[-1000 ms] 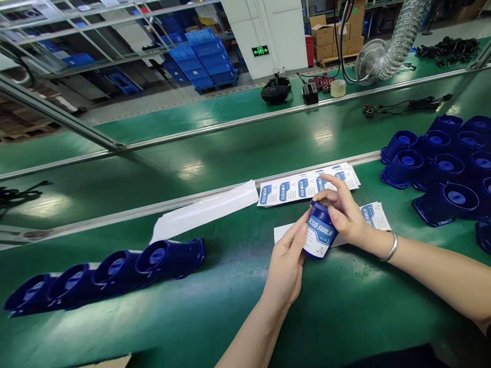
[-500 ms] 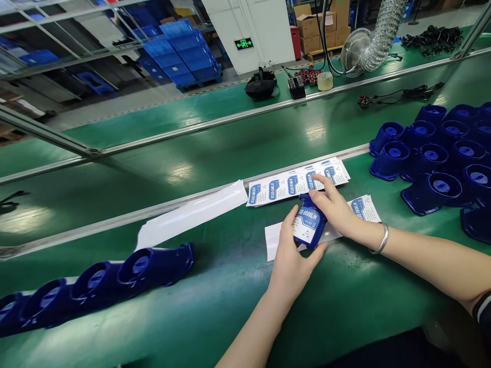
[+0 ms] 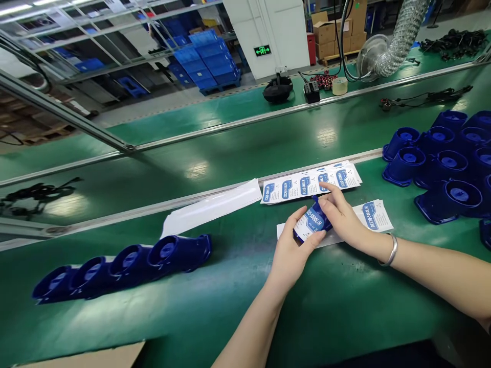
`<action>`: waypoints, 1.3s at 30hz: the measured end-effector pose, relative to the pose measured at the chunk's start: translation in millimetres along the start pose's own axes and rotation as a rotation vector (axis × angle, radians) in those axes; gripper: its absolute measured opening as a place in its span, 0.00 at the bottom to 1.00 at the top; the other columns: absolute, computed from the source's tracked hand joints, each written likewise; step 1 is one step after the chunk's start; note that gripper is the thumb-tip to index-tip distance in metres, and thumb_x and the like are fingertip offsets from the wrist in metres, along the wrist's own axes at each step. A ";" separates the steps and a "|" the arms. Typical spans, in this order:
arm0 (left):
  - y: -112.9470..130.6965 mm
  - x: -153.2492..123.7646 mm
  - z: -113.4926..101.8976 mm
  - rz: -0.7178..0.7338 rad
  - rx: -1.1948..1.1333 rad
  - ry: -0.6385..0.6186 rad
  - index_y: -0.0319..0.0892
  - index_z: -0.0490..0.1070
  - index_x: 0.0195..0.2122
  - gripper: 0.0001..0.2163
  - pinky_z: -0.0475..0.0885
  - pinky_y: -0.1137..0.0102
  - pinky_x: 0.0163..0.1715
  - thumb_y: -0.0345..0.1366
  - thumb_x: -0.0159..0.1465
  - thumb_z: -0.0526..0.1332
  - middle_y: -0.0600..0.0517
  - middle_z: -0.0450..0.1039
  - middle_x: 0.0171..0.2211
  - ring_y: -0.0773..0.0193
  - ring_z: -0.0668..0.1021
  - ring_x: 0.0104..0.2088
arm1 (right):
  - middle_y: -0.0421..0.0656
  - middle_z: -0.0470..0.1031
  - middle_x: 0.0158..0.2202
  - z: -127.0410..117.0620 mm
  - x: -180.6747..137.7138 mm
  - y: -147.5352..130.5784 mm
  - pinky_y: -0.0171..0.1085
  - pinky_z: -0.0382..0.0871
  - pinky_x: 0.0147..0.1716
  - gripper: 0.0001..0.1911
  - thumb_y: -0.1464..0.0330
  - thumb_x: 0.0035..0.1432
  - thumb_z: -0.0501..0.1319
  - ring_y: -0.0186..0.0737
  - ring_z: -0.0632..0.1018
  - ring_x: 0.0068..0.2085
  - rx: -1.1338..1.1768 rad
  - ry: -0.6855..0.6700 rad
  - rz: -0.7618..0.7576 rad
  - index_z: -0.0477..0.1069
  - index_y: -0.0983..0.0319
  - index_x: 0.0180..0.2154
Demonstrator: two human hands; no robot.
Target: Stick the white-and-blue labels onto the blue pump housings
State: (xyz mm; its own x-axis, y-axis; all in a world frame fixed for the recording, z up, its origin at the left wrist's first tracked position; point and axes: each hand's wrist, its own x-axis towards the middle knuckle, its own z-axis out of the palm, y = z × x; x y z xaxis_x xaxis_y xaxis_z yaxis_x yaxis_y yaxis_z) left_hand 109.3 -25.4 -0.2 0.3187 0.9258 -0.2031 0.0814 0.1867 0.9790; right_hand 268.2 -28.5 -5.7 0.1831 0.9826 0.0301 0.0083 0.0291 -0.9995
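My left hand (image 3: pixel 287 255) is closed around a blue plastic housing (image 3: pixel 324 222), thumb along its lower edge and fingers at its far side. A white and blue printed label (image 3: pixel 309 223) lies on the face of this housing, turned up toward me. At the housing's upper right, my right hand (image 3: pixel 343 217) grips the edge with its thumb, while the index finger reaches out past it; the other fingers are partly hidden. Under both hands rests a label strip (image 3: pixel 378 217) with one printed label showing at its right end. Just beyond lies a stack of label sheets (image 3: pixel 294 191).
White blank strips (image 3: pixel 215 204) lie along the metal rail, left of the labels. Several blue housings (image 3: pixel 159 258) form a row at left, and many more (image 3: pixel 447 202) stand grouped at right. Cardboard (image 3: pixel 95 357) shows at the lower left edge. Cables (image 3: pixel 429 96) lie beyond the rail.
The view has shifted left, so the scene sits further right. The housing is tilted more, and the left thumb has moved up onto its lower edge. Both hands stay on it.
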 end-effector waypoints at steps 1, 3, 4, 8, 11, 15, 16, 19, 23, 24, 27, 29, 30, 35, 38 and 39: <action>3.0 0.2 -2.4 0.006 -0.033 -0.044 0.48 0.66 0.60 0.32 0.71 0.61 0.56 0.42 0.55 0.74 0.47 0.72 0.57 0.53 0.75 0.56 | 0.43 0.72 0.37 -1.2 2.7 -0.6 0.46 0.68 0.46 0.33 0.54 0.62 0.56 0.46 0.74 0.41 0.019 0.020 0.017 0.57 0.64 0.63; 9.0 -0.3 -7.3 0.010 -0.100 -0.129 0.48 0.64 0.62 0.34 0.70 0.60 0.58 0.39 0.55 0.74 0.47 0.71 0.59 0.53 0.74 0.58 | 0.42 0.73 0.37 -3.1 7.1 -1.7 0.46 0.68 0.46 0.32 0.53 0.62 0.56 0.47 0.74 0.41 0.040 0.066 0.047 0.60 0.62 0.62; 11.1 -1.1 -9.4 0.013 -0.127 -0.166 0.48 0.63 0.63 0.35 0.70 0.60 0.59 0.38 0.55 0.74 0.46 0.70 0.60 0.53 0.73 0.59 | 0.43 0.74 0.37 -3.8 8.3 -1.6 0.46 0.68 0.47 0.31 0.52 0.62 0.56 0.47 0.75 0.42 0.045 0.085 0.057 0.61 0.60 0.61; 7.7 -4.4 -10.6 0.048 -0.195 -0.250 0.49 0.59 0.66 0.40 0.69 0.55 0.59 0.38 0.54 0.75 0.43 0.66 0.64 0.49 0.73 0.60 | 0.47 0.75 0.49 -6.6 7.2 9.9 0.47 0.68 0.52 0.31 0.47 0.62 0.56 0.51 0.74 0.50 0.069 0.122 0.057 0.66 0.59 0.59; -4.6 -0.3 -6.1 0.103 -0.168 -0.190 0.46 0.61 0.65 0.41 0.69 0.53 0.59 0.42 0.52 0.76 0.40 0.65 0.64 0.45 0.72 0.60 | 0.47 0.73 0.56 -10.3 9.4 27.7 0.46 0.71 0.52 0.32 0.46 0.61 0.58 0.52 0.74 0.54 0.060 0.121 0.076 0.67 0.56 0.60; -10.6 4.9 -3.2 0.164 -0.121 -0.146 0.46 0.64 0.63 0.40 0.72 0.53 0.55 0.43 0.50 0.76 0.39 0.69 0.60 0.44 0.73 0.58 | 0.44 0.69 0.62 -13.1 14.3 39.4 0.42 0.78 0.41 0.32 0.45 0.59 0.59 0.56 0.73 0.58 0.114 0.142 0.190 0.70 0.52 0.59; -7.6 3.6 -3.1 0.188 -0.075 -0.135 0.46 0.64 0.64 0.41 0.73 0.54 0.54 0.43 0.49 0.77 0.40 0.69 0.60 0.44 0.73 0.58 | 0.44 0.69 0.62 -13.3 14.2 38.6 0.42 0.79 0.38 0.31 0.45 0.59 0.59 0.57 0.73 0.58 0.146 0.148 0.220 0.70 0.51 0.59; 12.0 -5.8 -6.3 0.282 0.311 -0.004 0.49 0.64 0.63 0.39 0.76 0.59 0.50 0.46 0.51 0.74 0.43 0.70 0.59 0.48 0.74 0.57 | 0.48 0.70 0.61 -13.7 12.5 32.5 0.44 0.81 0.38 0.32 0.44 0.61 0.57 0.58 0.75 0.58 0.248 0.105 0.271 0.69 0.53 0.60; 39.5 -18.8 -27.0 0.276 0.963 0.329 0.50 0.68 0.56 0.28 0.76 0.60 0.48 0.51 0.56 0.69 0.49 0.77 0.49 0.51 0.80 0.48 | 0.49 0.74 0.56 -12.8 11.6 32.2 0.49 0.77 0.52 0.37 0.43 0.59 0.59 0.55 0.76 0.58 0.236 0.009 0.201 0.62 0.55 0.64; 42.0 -20.5 -35.6 0.242 1.041 0.397 0.47 0.70 0.54 0.25 0.77 0.58 0.46 0.50 0.58 0.67 0.47 0.78 0.45 0.49 0.80 0.45 | 0.49 0.75 0.55 -12.1 11.2 34.8 0.50 0.76 0.54 0.38 0.44 0.58 0.62 0.55 0.76 0.57 0.194 -0.013 0.148 0.62 0.55 0.63; 36.9 -22.3 -66.3 0.135 1.163 0.566 0.37 0.73 0.50 0.21 0.75 0.49 0.43 0.45 0.60 0.66 0.38 0.77 0.38 0.38 0.79 0.43 | 0.49 0.74 0.54 -8.9 7.7 46.1 0.49 0.75 0.54 0.34 0.48 0.56 0.66 0.54 0.77 0.55 0.058 -0.108 -0.003 0.66 0.57 0.58; 27.5 -21.9 -87.6 0.109 1.239 0.660 0.35 0.71 0.55 0.22 0.71 0.45 0.50 0.42 0.62 0.65 0.32 0.74 0.45 0.33 0.75 0.51 | 0.49 0.74 0.54 -7.7 4.0 53.7 0.47 0.75 0.54 0.28 0.49 0.59 0.63 0.52 0.77 0.54 -0.029 -0.177 -0.087 0.68 0.58 0.55; 22.7 -21.4 -97.5 0.109 1.272 0.696 0.36 0.69 0.58 0.23 0.67 0.44 0.55 0.41 0.64 0.64 0.31 0.72 0.51 0.33 0.71 0.57 | 0.50 0.74 0.54 -7.9 2.1 56.8 0.47 0.75 0.53 0.25 0.50 0.61 0.62 0.52 0.77 0.54 -0.084 -0.208 -0.134 0.69 0.58 0.53; 5.8 -16.0 -132.1 0.081 1.389 0.716 0.41 0.62 0.64 0.27 0.53 0.38 0.65 0.40 0.66 0.64 0.39 0.58 0.67 0.39 0.58 0.68 | 0.49 0.74 0.55 -13.4 -6.8 62.7 0.48 0.77 0.48 0.20 0.53 0.61 0.60 0.53 0.80 0.49 -0.374 -0.315 -0.342 0.72 0.55 0.51; 8.1 -16.3 -142.6 0.080 1.438 0.624 0.40 0.58 0.67 0.32 0.54 0.46 0.67 0.43 0.65 0.65 0.35 0.56 0.69 0.41 0.55 0.70 | 0.50 0.74 0.54 -13.4 -11.6 58.6 0.49 0.78 0.45 0.18 0.54 0.62 0.59 0.53 0.81 0.45 -0.401 -0.342 -0.421 0.74 0.55 0.50; 13.2 -19.4 -146.9 0.093 1.453 0.594 0.40 0.57 0.68 0.33 0.54 0.49 0.67 0.45 0.64 0.65 0.35 0.55 0.69 0.43 0.55 0.71 | 0.50 0.75 0.52 -12.8 -13.0 56.6 0.48 0.79 0.43 0.18 0.55 0.62 0.60 0.54 0.81 0.44 -0.390 -0.341 -0.441 0.75 0.55 0.49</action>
State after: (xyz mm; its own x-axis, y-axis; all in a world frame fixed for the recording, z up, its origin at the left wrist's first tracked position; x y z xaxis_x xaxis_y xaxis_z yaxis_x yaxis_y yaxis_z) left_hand -34.5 7.4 19.0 0.0009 0.9727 0.2320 0.9978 -0.0162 0.0641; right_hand 278.9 -41.9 -62.6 -0.2384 0.8988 0.3679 0.3768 0.4347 -0.8180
